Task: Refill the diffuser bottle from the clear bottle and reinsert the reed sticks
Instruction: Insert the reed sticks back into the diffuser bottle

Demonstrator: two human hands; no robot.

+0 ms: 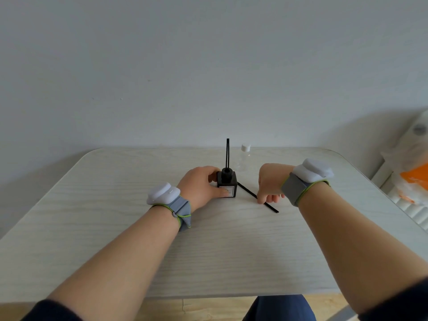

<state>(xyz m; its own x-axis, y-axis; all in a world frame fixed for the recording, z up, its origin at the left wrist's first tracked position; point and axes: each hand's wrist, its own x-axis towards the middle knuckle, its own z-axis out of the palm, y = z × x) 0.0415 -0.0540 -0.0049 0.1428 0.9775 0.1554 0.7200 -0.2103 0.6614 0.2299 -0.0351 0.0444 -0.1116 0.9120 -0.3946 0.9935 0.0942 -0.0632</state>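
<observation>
A small black square diffuser bottle (227, 184) with a white label stands at the table's middle. My left hand (201, 188) grips it from the left, thumb on the front label. Thin black reed sticks (227, 153) rise upright from its neck. Another black reed stick (256, 196) lies flat on the table to the right of the bottle. My right hand (269, 183) pinches that lying stick with its fingertips pointing down. A clear bottle (244, 158) with a white cap stands behind, near the far edge.
The pale wood-grain table (139, 239) has rounded far corners and meets a white wall behind. White and orange items (412, 179) sit off the table's right side. Both wrists wear grey bands with white devices.
</observation>
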